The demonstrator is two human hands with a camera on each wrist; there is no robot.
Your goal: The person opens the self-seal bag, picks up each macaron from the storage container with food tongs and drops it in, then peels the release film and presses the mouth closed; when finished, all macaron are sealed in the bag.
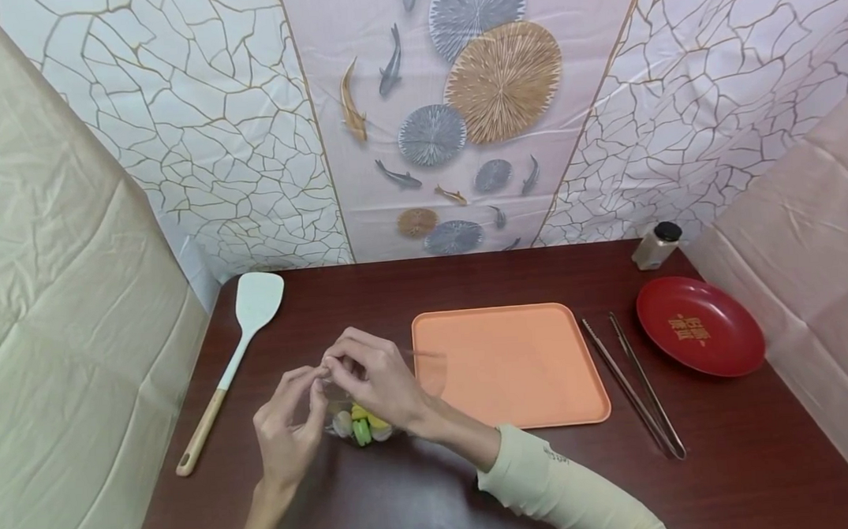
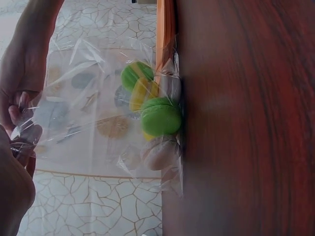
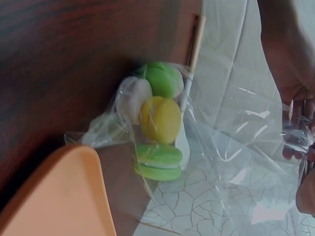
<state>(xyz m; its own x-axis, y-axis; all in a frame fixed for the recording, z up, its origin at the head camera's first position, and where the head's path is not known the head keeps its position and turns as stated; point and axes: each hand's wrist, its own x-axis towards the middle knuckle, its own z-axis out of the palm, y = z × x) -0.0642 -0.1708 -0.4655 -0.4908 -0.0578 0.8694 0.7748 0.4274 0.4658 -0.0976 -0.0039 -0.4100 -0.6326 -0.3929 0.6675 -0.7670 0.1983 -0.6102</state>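
Observation:
A clear plastic bag [image 2: 74,113] stands on the dark table with several macarons at its bottom. Green macarons [image 2: 161,118], a yellow macaron [image 3: 161,119] and pale ones [image 3: 134,98] show through the film. My left hand [image 1: 289,428] pinches the bag's top edge between thumb and fingers. Close against it, my right hand [image 1: 379,377] pinches the same edge. Both sets of fingertips meet above the macarons. Whether the bag's mouth is sealed cannot be told.
An orange tray [image 1: 510,367] lies just right of the bag. Farther right are metal tongs [image 1: 639,389], a red plate [image 1: 700,327] and a black-capped jar [image 1: 657,246]. On the left lies a white spatula [image 1: 239,359] with a wooden handle. Patterned cloth hangs behind the table.

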